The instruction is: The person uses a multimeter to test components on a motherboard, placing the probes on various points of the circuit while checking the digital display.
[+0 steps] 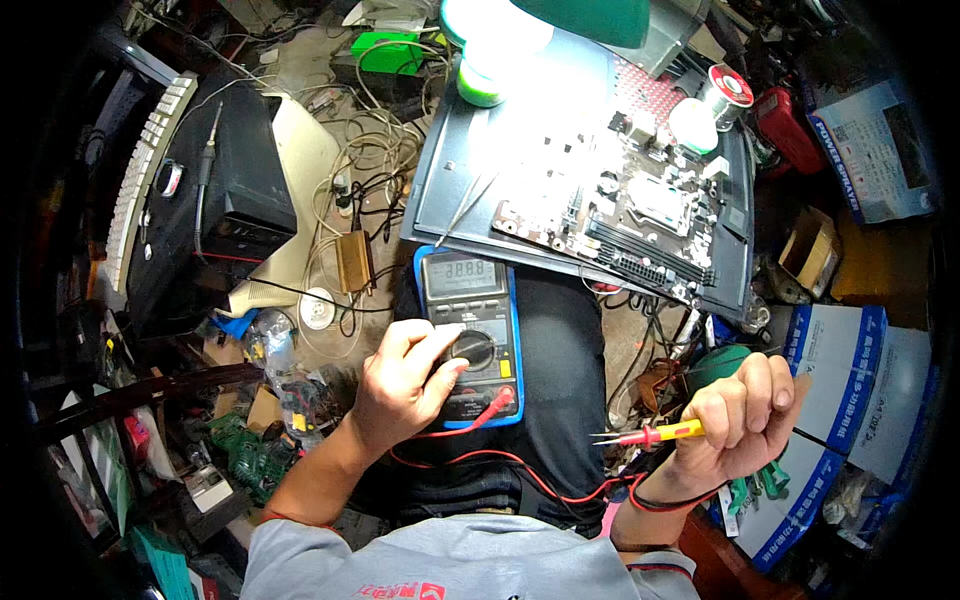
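Where motherboard [618,212] tops grey panel [445,195], multimeter [488,329] near, cables [375,148], stacked boxes [832,350].

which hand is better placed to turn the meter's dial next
Left, most likely: the left hand has its thumb and a finger right by the dial, while the right hand is farther off, holding a yellow-and-red probe.

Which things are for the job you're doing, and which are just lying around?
For the job:
- multimeter, left hand at its dial
- red-and-yellow probes, in the right hand
- circuit board, probably

Seemingly just lying around:
- white keyboard
- green box
- red-labelled spool
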Motion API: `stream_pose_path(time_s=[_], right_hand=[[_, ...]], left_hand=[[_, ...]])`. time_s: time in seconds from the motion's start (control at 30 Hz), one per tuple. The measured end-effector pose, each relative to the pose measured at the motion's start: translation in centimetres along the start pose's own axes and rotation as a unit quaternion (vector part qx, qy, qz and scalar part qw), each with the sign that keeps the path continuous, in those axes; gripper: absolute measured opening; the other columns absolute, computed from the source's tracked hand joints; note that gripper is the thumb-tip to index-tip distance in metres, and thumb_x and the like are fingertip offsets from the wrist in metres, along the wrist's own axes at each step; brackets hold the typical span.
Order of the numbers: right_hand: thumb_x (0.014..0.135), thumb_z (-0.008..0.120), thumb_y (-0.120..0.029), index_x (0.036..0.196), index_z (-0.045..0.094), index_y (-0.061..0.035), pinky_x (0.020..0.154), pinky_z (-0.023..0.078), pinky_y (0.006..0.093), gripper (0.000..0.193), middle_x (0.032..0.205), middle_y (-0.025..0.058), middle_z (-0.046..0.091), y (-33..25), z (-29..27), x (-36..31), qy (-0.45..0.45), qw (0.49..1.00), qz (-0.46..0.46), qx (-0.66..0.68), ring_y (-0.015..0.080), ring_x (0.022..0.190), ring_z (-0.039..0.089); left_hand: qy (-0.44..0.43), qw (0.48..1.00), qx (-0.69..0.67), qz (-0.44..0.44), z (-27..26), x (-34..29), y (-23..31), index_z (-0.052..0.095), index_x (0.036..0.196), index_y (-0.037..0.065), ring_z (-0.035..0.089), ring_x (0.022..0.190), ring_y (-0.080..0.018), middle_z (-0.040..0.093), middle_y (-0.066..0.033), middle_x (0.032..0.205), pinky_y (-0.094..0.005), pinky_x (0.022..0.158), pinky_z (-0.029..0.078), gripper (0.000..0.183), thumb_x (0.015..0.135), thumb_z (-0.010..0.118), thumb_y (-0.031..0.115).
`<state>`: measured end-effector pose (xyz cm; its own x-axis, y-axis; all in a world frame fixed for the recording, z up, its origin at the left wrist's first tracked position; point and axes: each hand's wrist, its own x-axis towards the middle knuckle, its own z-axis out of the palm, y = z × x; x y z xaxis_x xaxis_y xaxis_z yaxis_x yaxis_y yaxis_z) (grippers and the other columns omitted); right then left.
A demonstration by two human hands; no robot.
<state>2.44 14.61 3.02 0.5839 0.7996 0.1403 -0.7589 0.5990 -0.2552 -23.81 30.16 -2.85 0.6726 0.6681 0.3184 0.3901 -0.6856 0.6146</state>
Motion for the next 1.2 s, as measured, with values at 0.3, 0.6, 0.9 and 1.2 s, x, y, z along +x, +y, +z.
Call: stream_pose_path(time_s=[0.3,0.6,0.9,1.2], right_hand=[[0.11,0.031,-0.035,0.091,0.046,-0.0053,0.046,0.03,0.027,0.038,0.073,0.0048,0.043,1.1,-0.3,0.2,0.01,1.0,0.019,-0.009,0.0086,0.044,0.027],[0.11,0.03,-0.036,0.093,0.048,-0.0047,0.048,0.032,0.0278,0.04,0.074,0.0052,0.043,1.6,-0.1,0.6,0.013,1.0,0.025,-0.01,0.0094,0.045,0.027],[0.11,0.028,-0.039,0.091,0.049,-0.0048,0.047,0.033,0.0286,0.044,0.074,0.0065,0.045,2.6,0.1,0.9,0.021,0.998,0.017,-0.056,0.0112,0.045,0.031],[0.11,0.029,-0.038,0.091,0.05,-0.005,0.045,0.033,0.0278,0.044,0.073,0.0062,0.045,2.7,-0.3,0.8,0.032,0.998,0.015,-0.058,0.0109,0.044,0.032]], left_hand=[[-0.052,0.994,0.094,-0.001,-1.2,-0.5,-0.6,0.062,0.13,0.005,0.062,0.078,-0.028,0.056,-0.0122,0.099,-0.0376,0.066,0.054,0.051,0.089,0.069,0.036],[-0.111,0.987,0.112,-0.012,-1.8,0.5,-0.6,0.061,0.129,0.002,0.065,0.079,-0.0327,0.061,-0.0153,0.098,-0.0394,0.068,0.054,0.055,0.087,0.072,0.036],[-0.079,0.993,0.086,0.003,-1.6,-0.1,-1.2,0.061,0.131,0.004,0.063,0.077,-0.0298,0.058,-0.013,0.098,-0.0383,0.068,0.054,0.054,0.088,0.071,0.036],[-0.071,0.994,0.078,0.012,-1.4,-0.3,-1.4,0.06,0.131,0.003,0.064,0.077,-0.0302,0.059,-0.0134,0.1,-0.0382,0.068,0.055,0.054,0.088,0.072,0.033]])
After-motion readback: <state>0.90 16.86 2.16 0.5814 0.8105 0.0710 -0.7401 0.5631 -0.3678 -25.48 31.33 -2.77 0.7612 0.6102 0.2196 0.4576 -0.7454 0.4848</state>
